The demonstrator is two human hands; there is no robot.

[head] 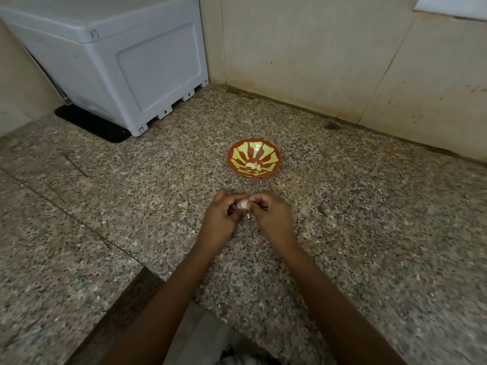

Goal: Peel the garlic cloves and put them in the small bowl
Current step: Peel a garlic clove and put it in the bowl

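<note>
Far left, against the back corner, I log one pale grey plastic cabinet (105,61) with one recessed panel on the side facing me. Item two is one black mat (92,125), lying under the cabinet and showing along its front left edge. Both sit on one speckled stone surface (131,206), which runs the full width of my view. A few pale flakes lie on it near the hands, too small for me to count.

Centre, low: two bare forearms come up from the bottom edge and meet.
- One left hand (220,219), fingers curled, thumb and fingertips pinching one garlic clove (243,204).
- The clove is held above the stone, between the two hands. Pinkish-white skin is on it, and one thin strip of skin hangs from its underside.

Just beyond the hands and apart from them stands one small bowl (271,154), red-brown with yellow-green rays painted inside, upright on the stone. In its bottom lie peeled cloves (253,166), pale. I make out several pieces but cannot give a firm count.

- One right hand (274,219), fingers curled, its fingertips pinching the same clove from the right side.

Right: one cream wall (342,61), stained, meeting the stone along a slanting line. I also log one dark mark (330,125) on the stone just beside the wall's foot.
</note>
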